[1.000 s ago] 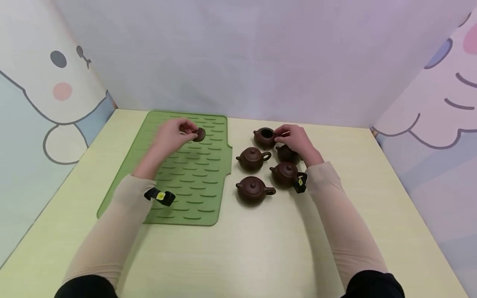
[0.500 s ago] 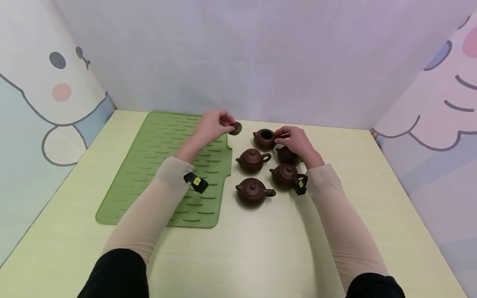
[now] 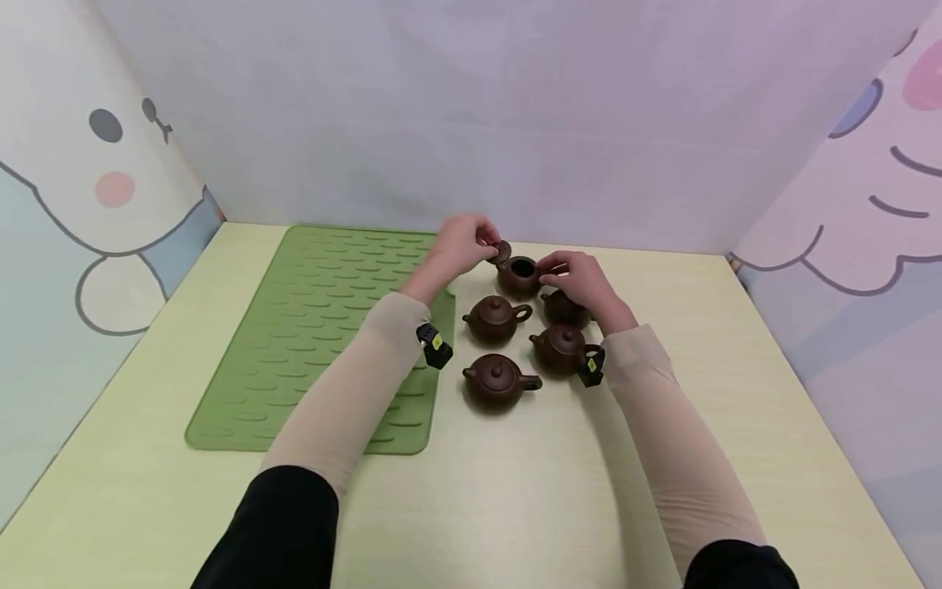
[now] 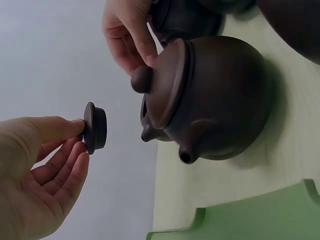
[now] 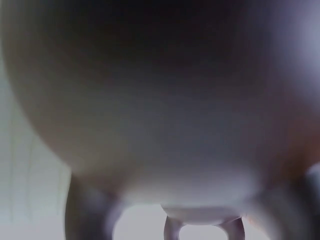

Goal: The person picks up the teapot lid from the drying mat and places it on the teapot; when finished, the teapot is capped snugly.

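Note:
A small dark brown teapot lid (image 3: 502, 252) is pinched between the thumb and fingers of my left hand (image 3: 461, 244). In the left wrist view the lid (image 4: 95, 128) is tilted on edge, its inner rim facing the teapots. Just right of it in the head view stands a lidless brown teapot (image 3: 518, 282), its dark opening upward. At that pot's handle side, my right hand (image 3: 580, 278) grips the handle, which its fingers mostly hide. A blurred dark teapot body (image 5: 150, 110) fills most of the right wrist view.
Several lidded brown teapots stand close by: one at centre (image 3: 493, 319), one in front (image 3: 495, 382), one at right (image 3: 561, 349), and one partly under my right hand (image 3: 565, 309). A green textured mat (image 3: 294, 327) lies left on the pale table (image 3: 530, 491). Walls enclose the back and sides.
My left hand has carried the lid rightward from over the green mat to beside the open teapot. The right hand has stayed at that teapot's handle.

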Demonstrator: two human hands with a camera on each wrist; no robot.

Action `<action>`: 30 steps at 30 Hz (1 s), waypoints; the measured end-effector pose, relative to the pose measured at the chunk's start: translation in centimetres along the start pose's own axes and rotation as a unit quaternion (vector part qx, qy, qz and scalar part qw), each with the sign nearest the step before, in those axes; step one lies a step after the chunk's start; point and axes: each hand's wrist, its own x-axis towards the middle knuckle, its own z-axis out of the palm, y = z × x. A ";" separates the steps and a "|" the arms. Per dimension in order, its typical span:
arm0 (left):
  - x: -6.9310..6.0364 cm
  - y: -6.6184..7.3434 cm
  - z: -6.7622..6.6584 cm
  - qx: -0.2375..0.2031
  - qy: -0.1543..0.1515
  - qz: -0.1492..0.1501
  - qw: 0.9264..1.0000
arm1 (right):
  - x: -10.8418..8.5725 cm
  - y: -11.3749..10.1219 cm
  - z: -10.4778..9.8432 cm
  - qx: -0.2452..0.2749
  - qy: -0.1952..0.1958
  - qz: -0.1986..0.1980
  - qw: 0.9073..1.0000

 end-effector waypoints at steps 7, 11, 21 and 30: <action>0.6 0.1 1.4 0.006 -0.006 0.004 1.000 | -0.2 -0.1 0.1 -0.006 0.000 -0.007 1.000; 1.0 0.2 2.1 0.013 -0.012 0.010 1.000 | -0.2 -0.3 0.1 -0.002 -0.002 -0.009 1.000; 1.8 0.3 3.5 0.037 -0.018 0.005 0.999 | 0.0 -0.5 0.6 -0.006 -0.007 -0.013 1.000; 1.6 -0.1 4.2 0.065 -0.033 -0.022 0.997 | -0.2 -0.9 1.1 -0.010 -0.016 -0.019 1.000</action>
